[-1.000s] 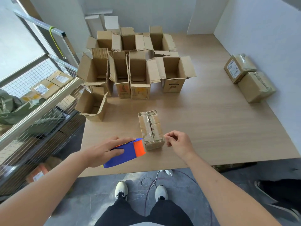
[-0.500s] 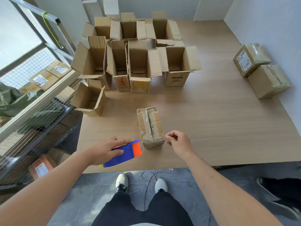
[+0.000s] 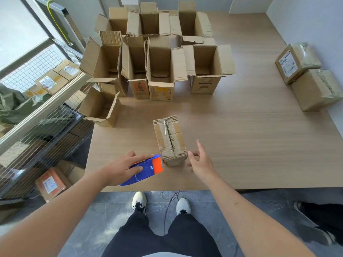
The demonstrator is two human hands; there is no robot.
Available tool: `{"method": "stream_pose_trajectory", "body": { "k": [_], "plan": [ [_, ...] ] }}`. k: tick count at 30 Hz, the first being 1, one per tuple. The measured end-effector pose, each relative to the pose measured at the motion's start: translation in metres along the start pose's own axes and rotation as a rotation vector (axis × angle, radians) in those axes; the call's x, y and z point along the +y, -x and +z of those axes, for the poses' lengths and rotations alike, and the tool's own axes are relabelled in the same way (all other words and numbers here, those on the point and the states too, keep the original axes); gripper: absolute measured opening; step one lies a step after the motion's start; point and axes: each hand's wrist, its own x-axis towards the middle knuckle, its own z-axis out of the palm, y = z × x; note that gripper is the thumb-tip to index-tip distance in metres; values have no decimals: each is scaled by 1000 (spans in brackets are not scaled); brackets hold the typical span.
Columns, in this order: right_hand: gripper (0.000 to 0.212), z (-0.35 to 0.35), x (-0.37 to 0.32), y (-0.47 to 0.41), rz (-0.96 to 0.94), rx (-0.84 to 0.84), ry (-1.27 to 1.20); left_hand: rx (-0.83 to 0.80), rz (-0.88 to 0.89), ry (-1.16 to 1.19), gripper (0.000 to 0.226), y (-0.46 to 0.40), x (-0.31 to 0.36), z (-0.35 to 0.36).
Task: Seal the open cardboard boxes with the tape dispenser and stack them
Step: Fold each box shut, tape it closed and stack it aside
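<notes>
Head view: labels on the sealed boxes (image 3: 304, 75) at right are too blurred to read. Your left hand (image 3: 118, 168) grips the tape dispenser (image 3: 146, 168) at lower centre, its orange end touching the taped box (image 3: 169, 140). Your right hand (image 3: 201, 162) is spread, holding nothing, just beside that box. Open boxes (image 3: 159, 65) crowd upper left; bare table (image 3: 250, 145) at right.

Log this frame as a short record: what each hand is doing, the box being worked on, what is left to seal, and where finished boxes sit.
left hand: grips the blue and orange tape dispenser on the table
right hand: open, fingers spread, beside the taped box, holding nothing
taped box: closed, tape along its top seam, near the front edge
open boxes: cluster at the far left, flaps up
sealed boxes: two by the right wall
</notes>
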Motion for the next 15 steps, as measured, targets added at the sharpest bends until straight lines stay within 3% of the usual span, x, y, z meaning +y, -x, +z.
{"method": "stream_pose_trajectory", "body": {
  "k": [1, 3, 6, 9, 15],
  "plan": [
    [58, 1, 1, 0, 8, 6, 57, -1, -1, -2, 53, 0, 0, -1],
    [56, 2, 0, 3, -90, 117, 240, -9, -3, -4, 53, 0, 0, -2],
    [56, 9, -9, 6, -554, 281, 640, -19, -4, 6, 54, 1, 1, -4],
    [63, 24, -12, -4, -991, 108, 956, -19, 1, 28, 54, 2, 0, -3],
    [53, 33, 3, -24, -1084, 138, 1092, -26, 19, 166, 55, 11, -10, -2]
  ]
}}
